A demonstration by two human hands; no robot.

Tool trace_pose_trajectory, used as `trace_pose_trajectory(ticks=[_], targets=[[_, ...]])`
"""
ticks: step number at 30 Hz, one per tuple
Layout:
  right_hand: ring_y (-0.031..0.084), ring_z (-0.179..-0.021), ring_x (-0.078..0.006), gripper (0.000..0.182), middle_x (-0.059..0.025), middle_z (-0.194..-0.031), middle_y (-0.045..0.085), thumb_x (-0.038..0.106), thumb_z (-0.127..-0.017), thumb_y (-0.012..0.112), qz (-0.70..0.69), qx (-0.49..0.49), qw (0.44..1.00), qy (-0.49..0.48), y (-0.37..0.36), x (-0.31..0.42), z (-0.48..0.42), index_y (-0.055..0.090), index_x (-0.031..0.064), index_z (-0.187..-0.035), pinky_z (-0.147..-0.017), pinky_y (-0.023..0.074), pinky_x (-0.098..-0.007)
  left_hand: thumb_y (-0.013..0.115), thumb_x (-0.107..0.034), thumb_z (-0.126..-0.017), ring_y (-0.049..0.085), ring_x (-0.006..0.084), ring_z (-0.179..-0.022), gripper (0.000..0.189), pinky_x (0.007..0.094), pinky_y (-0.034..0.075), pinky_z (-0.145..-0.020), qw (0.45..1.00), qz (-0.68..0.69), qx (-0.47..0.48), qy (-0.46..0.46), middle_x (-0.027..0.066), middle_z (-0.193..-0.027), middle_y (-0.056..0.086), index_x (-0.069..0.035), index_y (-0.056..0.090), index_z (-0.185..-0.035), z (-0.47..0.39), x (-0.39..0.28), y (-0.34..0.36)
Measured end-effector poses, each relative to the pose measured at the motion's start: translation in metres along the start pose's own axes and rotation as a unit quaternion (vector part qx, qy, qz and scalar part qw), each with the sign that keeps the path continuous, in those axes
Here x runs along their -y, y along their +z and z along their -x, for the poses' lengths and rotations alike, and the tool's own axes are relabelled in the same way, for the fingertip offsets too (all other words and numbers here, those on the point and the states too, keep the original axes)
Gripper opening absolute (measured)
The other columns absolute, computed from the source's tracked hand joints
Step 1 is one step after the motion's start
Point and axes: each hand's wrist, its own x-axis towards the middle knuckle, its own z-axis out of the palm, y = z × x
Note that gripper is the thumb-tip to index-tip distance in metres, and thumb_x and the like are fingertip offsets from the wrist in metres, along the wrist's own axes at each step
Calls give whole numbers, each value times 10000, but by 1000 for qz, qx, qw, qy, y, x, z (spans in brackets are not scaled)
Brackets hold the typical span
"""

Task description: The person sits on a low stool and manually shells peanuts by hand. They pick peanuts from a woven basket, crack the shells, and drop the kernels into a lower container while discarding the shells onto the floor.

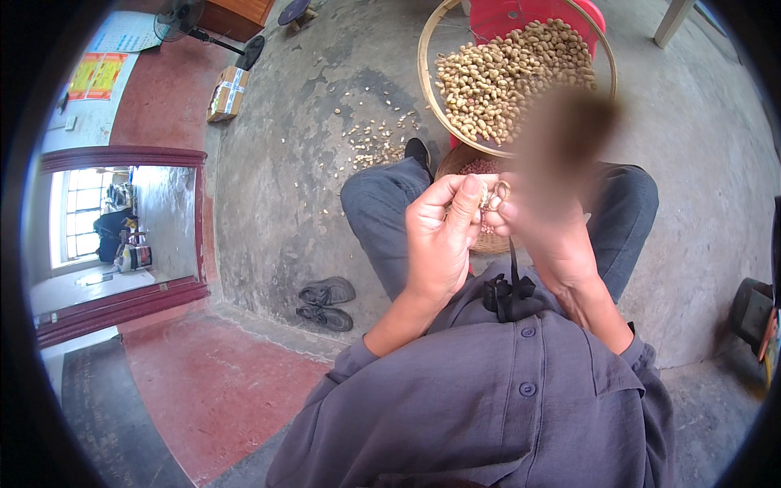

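My left hand (pixel 440 230) and my right hand (pixel 552 235) meet in front of my lap, fingertips close together. A pale piece of peanut shell (pixel 484 195) is pinched between my left thumb and fingers. An opened peanut pod (pixel 502 190) sits in my right fingertips. Below them stands a woven basket (pixel 491 245) with pink shelled peanuts (pixel 479 167), partly covered by my hands. Beyond is a round sieve with a bamboo rim (pixel 423 67), holding many unshelled peanuts (pixel 494 85). A blurred brown patch hides part of my right hand and the sieve.
The sieve rests over a red plastic seat or tub (pixel 488 18). Peanut shells (pixel 372 143) litter the concrete floor (pixel 268 201) to the left. Dark shoes (pixel 327 303), a cardboard box (pixel 229 93), a standing fan (pixel 183 21) and a framed mirror or window (pixel 198 219) are also on that side.
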Motion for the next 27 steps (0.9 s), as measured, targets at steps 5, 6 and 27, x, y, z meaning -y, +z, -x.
trace_pose_trajectory(ticks=[5,6,27], targets=[[649,-857,-161,288,-133,-992,650,9,-848,613,-135,31,989,60,-16,-16,-7,551,17,-1129,-738,540,-247,457,-261,-973,357,6,-468,300,141,284,-405,980,159,15,-115,-34,-686,491,3,593,-1018,-3,5,-11],[647,-853,-156,290,-129,-991,651,14,-847,615,-151,33,986,66,-16,-15,-7,552,22,-1130,-740,537,-248,449,-272,-976,350,11,-459,311,143,282,-400,969,202,20,-140,-35,-675,478,-2,593,-1027,-4,6,-12],[622,-800,-96,204,-35,-885,655,49,-833,649,185,-43,980,67,-70,-21,-19,602,-15,-1021,-722,507,-234,398,-256,-987,362,64,-491,275,192,285,-371,887,408,63,-206,9,-694,443,-20,536,-1021,-23,29,-58]])
